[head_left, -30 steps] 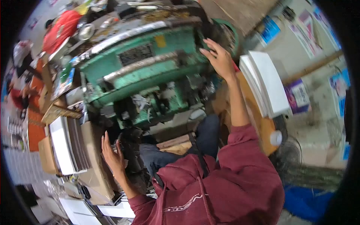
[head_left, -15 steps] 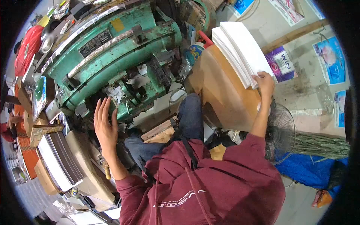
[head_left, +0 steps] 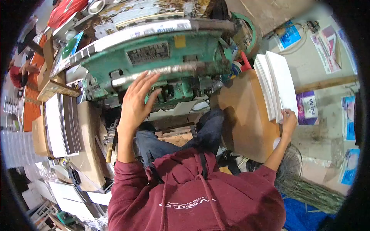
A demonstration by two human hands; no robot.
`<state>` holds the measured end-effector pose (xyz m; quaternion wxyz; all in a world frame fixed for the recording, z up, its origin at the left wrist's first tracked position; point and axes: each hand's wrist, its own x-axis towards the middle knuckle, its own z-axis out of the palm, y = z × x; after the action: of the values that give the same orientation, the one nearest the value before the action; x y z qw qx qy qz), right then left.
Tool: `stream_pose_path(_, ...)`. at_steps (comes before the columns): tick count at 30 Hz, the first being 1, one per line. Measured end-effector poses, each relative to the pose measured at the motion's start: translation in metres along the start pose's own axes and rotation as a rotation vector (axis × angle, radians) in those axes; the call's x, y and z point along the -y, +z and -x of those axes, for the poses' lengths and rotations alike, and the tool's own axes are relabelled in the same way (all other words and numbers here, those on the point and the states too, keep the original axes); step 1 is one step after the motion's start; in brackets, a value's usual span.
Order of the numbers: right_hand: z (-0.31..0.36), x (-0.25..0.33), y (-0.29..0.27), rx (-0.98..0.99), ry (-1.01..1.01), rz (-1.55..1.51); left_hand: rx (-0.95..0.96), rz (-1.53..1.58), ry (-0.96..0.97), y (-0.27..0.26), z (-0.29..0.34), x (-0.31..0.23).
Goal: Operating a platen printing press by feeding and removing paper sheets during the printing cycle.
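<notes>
My left hand (head_left: pixel 138 100) is raised in front of the green machine (head_left: pixel 150 54), fingers spread and holding nothing. Its fingertips overlap the machine's silvery bar (head_left: pixel 165 71); whether they touch it I cannot tell. On the right, a fanned stack of white sheets (head_left: pixel 283 82) lies on top of a brown board-like surface (head_left: pixel 246 115). At the near right corner of this stack, my right hand (head_left: pixel 289 122) has its fingers and thumb closed on the top part. How many sheets are in that grip is hidden.
To my left stand a stack of white boards (head_left: pixel 56 125) and a large cardboard box (head_left: pixel 90 142). A wire-caged fan (head_left: pixel 291 169) is close by my right forearm. Paper scraps lie under the machine. A person in red (head_left: pixel 25 73) is at the far left.
The view has swung, so the machine sits more level and farther right. My left hand has risen from the machine's lower opening to its bar. My right hand stays on the sheets.
</notes>
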<state>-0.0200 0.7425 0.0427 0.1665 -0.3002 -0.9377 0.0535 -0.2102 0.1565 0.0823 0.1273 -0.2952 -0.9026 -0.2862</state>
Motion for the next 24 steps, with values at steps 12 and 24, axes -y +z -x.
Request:
stream_pose_path(12,0.003,0.021,-0.021,0.233,-0.201,0.370,0.051,-0.151,-0.169,0.014,-0.015,0.130)
stream_pose_path(24,0.028,0.023,0.015,-0.042,-0.111,0.420,0.504,-0.283,-0.389,0.044,0.059,0.086)
